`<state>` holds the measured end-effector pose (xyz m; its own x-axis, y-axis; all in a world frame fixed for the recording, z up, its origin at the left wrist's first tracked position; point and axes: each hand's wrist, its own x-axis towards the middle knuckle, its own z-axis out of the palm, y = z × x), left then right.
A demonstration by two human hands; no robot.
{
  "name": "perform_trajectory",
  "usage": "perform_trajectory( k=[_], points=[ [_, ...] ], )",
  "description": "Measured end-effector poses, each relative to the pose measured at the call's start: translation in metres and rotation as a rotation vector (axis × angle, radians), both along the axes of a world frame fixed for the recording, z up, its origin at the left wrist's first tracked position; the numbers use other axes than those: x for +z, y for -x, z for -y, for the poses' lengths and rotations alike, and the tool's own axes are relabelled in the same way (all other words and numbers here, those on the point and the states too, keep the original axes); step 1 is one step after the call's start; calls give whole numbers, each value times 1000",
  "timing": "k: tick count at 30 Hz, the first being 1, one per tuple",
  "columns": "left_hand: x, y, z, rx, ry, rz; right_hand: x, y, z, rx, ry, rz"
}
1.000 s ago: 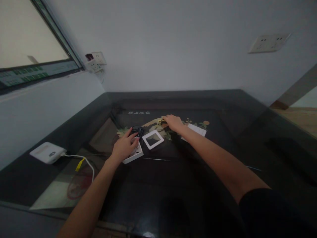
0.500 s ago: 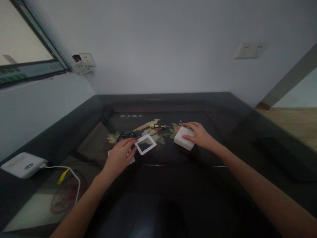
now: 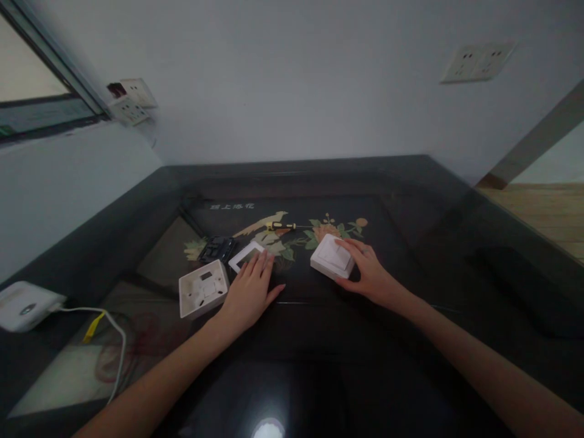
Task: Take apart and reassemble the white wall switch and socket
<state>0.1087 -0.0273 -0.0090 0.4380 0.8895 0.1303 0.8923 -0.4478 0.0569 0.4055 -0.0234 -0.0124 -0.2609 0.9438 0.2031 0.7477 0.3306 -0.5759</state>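
Stretching in from the near side, two bare forearms cross a dark glossy table (image 3: 292, 340); light glare (image 3: 268, 429) at the bottom edge. Left side, near: white cable (image 3: 122, 350) with yellow tag (image 3: 94, 327), running to a white device (image 3: 28, 305), partly cut off by the view.

Left hand (image 3: 249, 292): palm down, fingers extended and covering part of a white square frame (image 3: 241, 254); thumb out to the right, over the tabletop. Not closed on anything; cannot tell how hard it presses. Just left of it, an open white box (image 3: 208, 291), open side up, slots and holes in its floor.

Right hand (image 3: 367, 274): curled round the right side of a white square unit (image 3: 329, 258), thumb at the near corner, fingers on the far part. Gripping it. Unit sits right of the frame, well apart from it; cannot tell if fully resting on the table.

Beyond the open box, near the frame: black module (image 3: 216, 248), fine detail too dark. Farther: black-and-yellow screwdriver (image 3: 283, 227) lying across the bird-and-flower picture (image 3: 326, 230), handle left, shaft right. Characters (image 3: 232, 207) beyond, to the left. At the back, pale wall (image 3: 292, 79); sockets (image 3: 479, 62) on the right, more sockets (image 3: 137, 92) far left by the window frame (image 3: 68, 67).
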Motion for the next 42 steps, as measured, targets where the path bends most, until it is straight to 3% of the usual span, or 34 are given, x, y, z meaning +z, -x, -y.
perform_trajectory(
  k=[4,7,9,14,17,20,21,24,28,31,37,42],
  points=[
    [11,-18,5,-104,81,147,5,5,12,6,32,-108],
    [12,-39,18,-209,289,493,11,17,23,16,62,-202],
    [10,-52,27,-188,329,713,15,27,32,14,110,-288],
    [3,-64,36,-161,278,1029,23,50,58,51,459,-680],
    [-2,-60,35,-183,330,1147,29,44,58,187,550,-709],
    [-5,-56,34,-190,415,1185,35,27,33,201,381,-521],
    [-5,-55,33,-194,450,1188,37,22,20,155,269,-427],
    [-6,-55,33,-217,527,1179,42,24,-28,98,141,-334],
    [-7,-56,32,-276,552,1154,39,66,-88,107,-2,-126],
    [-8,-55,33,-321,582,1149,32,108,-117,194,-97,46],
    [-7,-56,31,-381,579,1154,22,150,-137,268,-149,284],
    [-9,-55,29,-411,584,1182,44,143,-127,217,-156,297]
  ],
)
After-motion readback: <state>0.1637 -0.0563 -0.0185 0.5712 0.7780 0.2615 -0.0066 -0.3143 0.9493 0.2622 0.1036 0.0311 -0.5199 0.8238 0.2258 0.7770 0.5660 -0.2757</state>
